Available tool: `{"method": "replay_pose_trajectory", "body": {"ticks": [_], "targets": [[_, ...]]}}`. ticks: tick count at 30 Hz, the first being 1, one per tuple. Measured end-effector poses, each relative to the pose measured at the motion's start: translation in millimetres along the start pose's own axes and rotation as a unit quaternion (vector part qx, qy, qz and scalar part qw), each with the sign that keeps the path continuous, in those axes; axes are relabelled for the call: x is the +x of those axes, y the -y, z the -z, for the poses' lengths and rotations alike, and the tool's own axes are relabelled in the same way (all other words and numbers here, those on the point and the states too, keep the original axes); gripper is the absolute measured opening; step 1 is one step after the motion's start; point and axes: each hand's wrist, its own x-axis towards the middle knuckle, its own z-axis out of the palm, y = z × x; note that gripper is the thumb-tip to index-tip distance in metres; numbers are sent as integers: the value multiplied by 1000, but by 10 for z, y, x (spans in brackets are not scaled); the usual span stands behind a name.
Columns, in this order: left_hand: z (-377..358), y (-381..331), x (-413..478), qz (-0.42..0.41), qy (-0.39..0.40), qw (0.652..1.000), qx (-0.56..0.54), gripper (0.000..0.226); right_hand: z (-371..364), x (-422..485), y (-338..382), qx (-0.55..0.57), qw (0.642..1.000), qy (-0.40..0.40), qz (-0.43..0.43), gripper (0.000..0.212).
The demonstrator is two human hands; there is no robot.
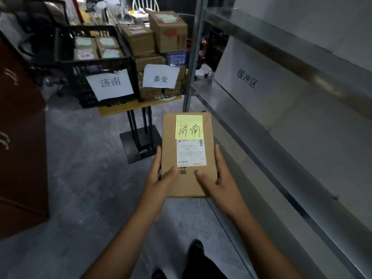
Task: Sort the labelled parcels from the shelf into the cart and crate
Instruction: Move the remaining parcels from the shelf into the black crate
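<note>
A flat brown cardboard parcel [171, 143] is held in front of me above the floor. It carries a yellow sticky note [188, 126] handwritten 济南 and a white shipping label. My left hand [159, 178] grips its left edge, thumb on top. My right hand [219, 178] grips its right edge, thumb on top. Ahead stands a black crate [94, 69] with a paper sign 济南 and several parcels inside. Beside it on the right, a wire cart [161, 85] signed 泰安 is stacked with boxes. The metal shelf [281, 127] runs along my right.
A dark red cabinet [20, 148] stands at the left. The crate rests on a small stand with a black base [141, 143]. A white sign 缓冲区 [247, 79] hangs on the shelf. Grey floor lies between me and the crate. My shoes show at the bottom.
</note>
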Motion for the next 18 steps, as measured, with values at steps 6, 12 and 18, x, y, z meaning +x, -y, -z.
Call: {"method": "replay_pose_trajectory", "body": {"ticks": [6,12,18], "targets": [[455,45,266,19,-81,997,-11,77,-475,620,97,1,996,80,25,86],[918,-245,894,18,-169,985,21,72,-1108,1566,193,38,987,151,25,92],[1178,-677,1639,-3,-191,978,79,87,-1411,2553,462,80,977,192,37,92]]}}
